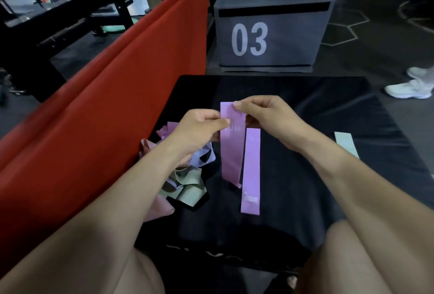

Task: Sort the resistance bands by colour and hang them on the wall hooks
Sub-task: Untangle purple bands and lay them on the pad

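A purple resistance band [231,150] hangs upright above the black mat [305,176]. My left hand [199,129] pinches its left edge near the top, and my right hand [263,115] pinches its top right corner. A second purple band [251,171] lies flat on the mat just right of the held one. A tangled pile of bands [185,176] in pink, lilac and pale green lies under my left wrist. One pale green band [346,143] lies flat at the right of the mat. No wall hooks are in view.
A red padded mat [105,106] runs along the left side. A grey box marked 03 [270,23] stands beyond the black mat. Another person's white shoes [411,87] are on the floor at right. My knees frame the bottom of the view.
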